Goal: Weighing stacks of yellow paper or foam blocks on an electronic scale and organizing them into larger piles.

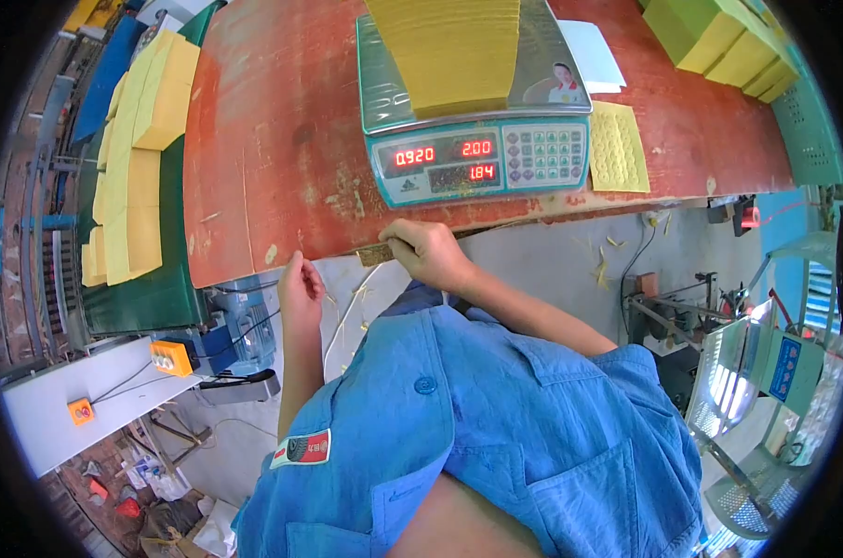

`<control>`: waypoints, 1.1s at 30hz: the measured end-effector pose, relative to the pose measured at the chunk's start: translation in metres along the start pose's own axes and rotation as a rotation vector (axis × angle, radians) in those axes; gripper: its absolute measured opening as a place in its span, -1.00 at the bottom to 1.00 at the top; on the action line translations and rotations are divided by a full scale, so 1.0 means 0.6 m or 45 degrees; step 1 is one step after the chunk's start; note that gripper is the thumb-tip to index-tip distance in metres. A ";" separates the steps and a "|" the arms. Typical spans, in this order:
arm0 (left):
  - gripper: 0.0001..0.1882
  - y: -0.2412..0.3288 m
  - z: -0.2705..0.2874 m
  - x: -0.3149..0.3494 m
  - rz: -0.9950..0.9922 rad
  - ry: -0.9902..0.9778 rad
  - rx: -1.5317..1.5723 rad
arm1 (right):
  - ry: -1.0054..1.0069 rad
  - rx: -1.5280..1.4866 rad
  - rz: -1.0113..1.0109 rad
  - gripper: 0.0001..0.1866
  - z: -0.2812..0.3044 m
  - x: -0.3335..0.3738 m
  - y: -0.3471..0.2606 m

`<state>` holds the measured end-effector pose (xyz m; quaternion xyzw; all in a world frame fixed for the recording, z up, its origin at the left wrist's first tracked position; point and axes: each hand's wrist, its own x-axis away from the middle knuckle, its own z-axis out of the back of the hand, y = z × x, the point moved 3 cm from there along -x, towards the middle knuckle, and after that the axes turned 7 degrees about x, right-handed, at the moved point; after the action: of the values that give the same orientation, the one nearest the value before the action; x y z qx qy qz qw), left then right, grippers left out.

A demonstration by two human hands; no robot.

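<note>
A tall stack of yellow paper [459, 60] stands on the metal pan of a teal-and-white digital scale [477, 200], whose red display is lit. Just below the scale, my right hand [429, 254] rests at the red table's [282, 139] front edge with its fingers curled in; anything inside them is hidden. My left hand [301, 286] is at the same edge farther left. Its fingers are loosely bent and slightly apart, and nothing shows in them. Both hands are apart from the scale and the paper.
Several yellow paper blocks [133, 200] are stacked on a green surface at left. More yellow blocks [719, 42] lie at the far right. Beside the scale are a dotted yellow sheet [619, 147] and a white sheet [591, 56]. Machine frames [668, 312] stand below right.
</note>
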<state>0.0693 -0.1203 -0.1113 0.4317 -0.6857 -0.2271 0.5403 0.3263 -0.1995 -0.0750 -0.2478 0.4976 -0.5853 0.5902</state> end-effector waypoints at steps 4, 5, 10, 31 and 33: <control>-0.67 -0.003 -0.002 0.006 -0.057 0.040 -0.128 | 0.054 -0.021 -0.038 -0.90 -0.004 0.004 0.000; -0.68 -0.003 -0.002 0.007 -0.097 0.011 -0.172 | 0.038 -0.010 -0.062 -0.90 -0.004 0.005 -0.001; -0.67 0.001 0.003 0.008 -0.119 0.024 -0.222 | -0.017 -0.083 -0.110 -0.90 0.004 0.004 -0.010; -0.83 0.397 -0.547 0.199 -1.959 -1.206 -0.882 | -0.232 -0.062 -0.162 -0.86 0.011 -0.011 0.010; -0.82 0.407 -0.589 0.184 -1.935 -1.246 -0.877 | -0.364 -0.131 -0.281 -0.87 0.007 -0.015 0.001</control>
<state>0.3110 -0.0299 0.2497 0.4358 -0.2683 -0.8591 0.0007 0.3319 -0.1920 -0.0710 -0.4115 0.4076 -0.5791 0.5737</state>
